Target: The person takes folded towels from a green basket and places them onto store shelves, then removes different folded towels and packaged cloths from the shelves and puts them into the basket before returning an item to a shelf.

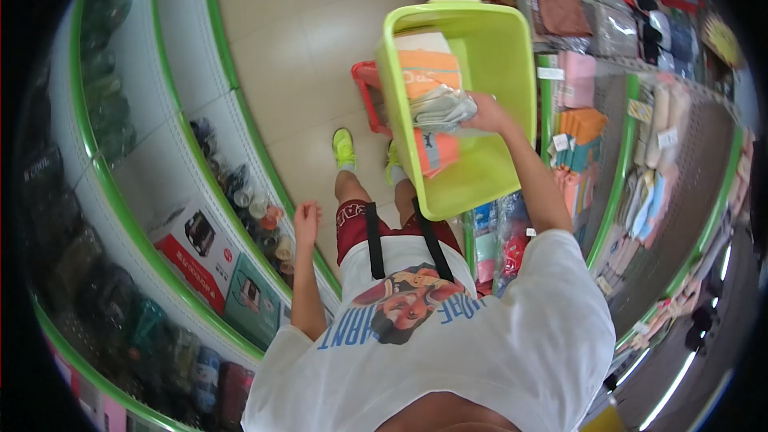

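Observation:
A lime-green plastic bin (pixel 524 96) is in front of me to the right, open side up. My right hand (pixel 482 112) reaches into it, with thumb and fingers closed on the edge of a grey folded cloth bundle (pixel 440 108). Orange folded textiles with grey bands and printed lettering (pixel 430 72) lie above the bundle, beside a white piece (pixel 424 42). Another orange and grey folded textile (pixel 436 152) sits below it. My left hand (pixel 307 216) hangs beside the left shelving, holding nothing, its fingers loosely bent and apart.
Green-edged shelves (pixel 232 72) curve along the left, with glassware (pixel 256 204) and boxed goods (pixel 200 244). On the right, racks hold hanging folded towels (pixel 580 140). A red plastic frame (pixel 368 96) stands beside the bin. Tiled floor (pixel 312 24) runs between the shelves.

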Demonstrator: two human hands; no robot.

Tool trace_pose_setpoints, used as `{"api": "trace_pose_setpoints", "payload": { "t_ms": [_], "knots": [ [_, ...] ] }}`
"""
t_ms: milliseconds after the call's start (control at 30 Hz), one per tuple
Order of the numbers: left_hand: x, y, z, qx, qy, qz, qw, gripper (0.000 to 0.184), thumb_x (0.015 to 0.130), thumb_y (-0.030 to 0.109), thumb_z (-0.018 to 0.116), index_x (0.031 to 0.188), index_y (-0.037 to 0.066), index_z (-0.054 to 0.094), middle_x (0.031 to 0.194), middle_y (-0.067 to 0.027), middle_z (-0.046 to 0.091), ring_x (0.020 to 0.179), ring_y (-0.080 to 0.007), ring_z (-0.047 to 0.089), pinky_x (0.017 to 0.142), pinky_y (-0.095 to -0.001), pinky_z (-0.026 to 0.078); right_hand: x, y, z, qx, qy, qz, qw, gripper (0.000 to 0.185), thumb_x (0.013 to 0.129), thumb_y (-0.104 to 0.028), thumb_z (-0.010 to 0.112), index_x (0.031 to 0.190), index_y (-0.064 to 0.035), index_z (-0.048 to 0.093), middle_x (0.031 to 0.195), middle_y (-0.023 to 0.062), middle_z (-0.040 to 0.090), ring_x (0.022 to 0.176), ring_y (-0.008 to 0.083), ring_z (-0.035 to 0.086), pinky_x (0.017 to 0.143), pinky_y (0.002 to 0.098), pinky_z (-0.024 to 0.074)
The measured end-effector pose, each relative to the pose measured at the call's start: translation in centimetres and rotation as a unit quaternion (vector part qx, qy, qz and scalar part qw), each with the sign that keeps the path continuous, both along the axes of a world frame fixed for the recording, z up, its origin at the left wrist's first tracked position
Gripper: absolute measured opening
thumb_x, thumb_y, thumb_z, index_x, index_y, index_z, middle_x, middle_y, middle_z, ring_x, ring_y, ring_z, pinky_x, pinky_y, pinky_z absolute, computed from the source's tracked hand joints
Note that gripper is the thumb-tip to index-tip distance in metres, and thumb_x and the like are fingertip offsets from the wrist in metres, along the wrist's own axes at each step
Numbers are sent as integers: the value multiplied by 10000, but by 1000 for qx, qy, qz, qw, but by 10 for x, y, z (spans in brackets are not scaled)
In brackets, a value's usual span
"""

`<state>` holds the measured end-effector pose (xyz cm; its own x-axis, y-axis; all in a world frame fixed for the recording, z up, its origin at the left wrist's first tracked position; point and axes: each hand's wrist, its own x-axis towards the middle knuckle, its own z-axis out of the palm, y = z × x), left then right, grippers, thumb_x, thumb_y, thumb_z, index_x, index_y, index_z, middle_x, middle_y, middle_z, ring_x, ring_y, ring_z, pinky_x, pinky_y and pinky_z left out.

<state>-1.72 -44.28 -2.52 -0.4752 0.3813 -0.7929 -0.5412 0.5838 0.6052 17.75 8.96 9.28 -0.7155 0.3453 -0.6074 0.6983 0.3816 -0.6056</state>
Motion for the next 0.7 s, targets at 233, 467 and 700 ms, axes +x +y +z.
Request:
{"api": "trace_pose_setpoints", "payload": {
  "t_ms": [233,467,700],
  "knots": [
    [-11,247,186,297,210,-181,914,508,905,213,649,1331,12,458,1273,-149,542,1188,-199,511,977,-348,435,139,-107,140,-157,173,-455,859,603,725,-177,777,1257,-9,547,1190,101,638,1044,255,631,942,394,491],
    [153,276,240,285,-288,-395,824,632,934,223,571,1458,1,297,1402,-140,463,1256,-216,469,1067,-357,362,274,-253,141,-321,307,-656,610,496,849,-187,705,1283,-36,518,1175,99,631,1019,214,643,870,389,546],
    [318,248,247,148,-256,-624,723,696,903,313,642,1442,37,298,1340,-100,495,1201,-196,506,993,-369,435,390,-390,110,-229,359,-740,521,558,865,-275,711,1314,-23,498,1197,103,622,1040,198,629,874,359,535]
  ]
}}
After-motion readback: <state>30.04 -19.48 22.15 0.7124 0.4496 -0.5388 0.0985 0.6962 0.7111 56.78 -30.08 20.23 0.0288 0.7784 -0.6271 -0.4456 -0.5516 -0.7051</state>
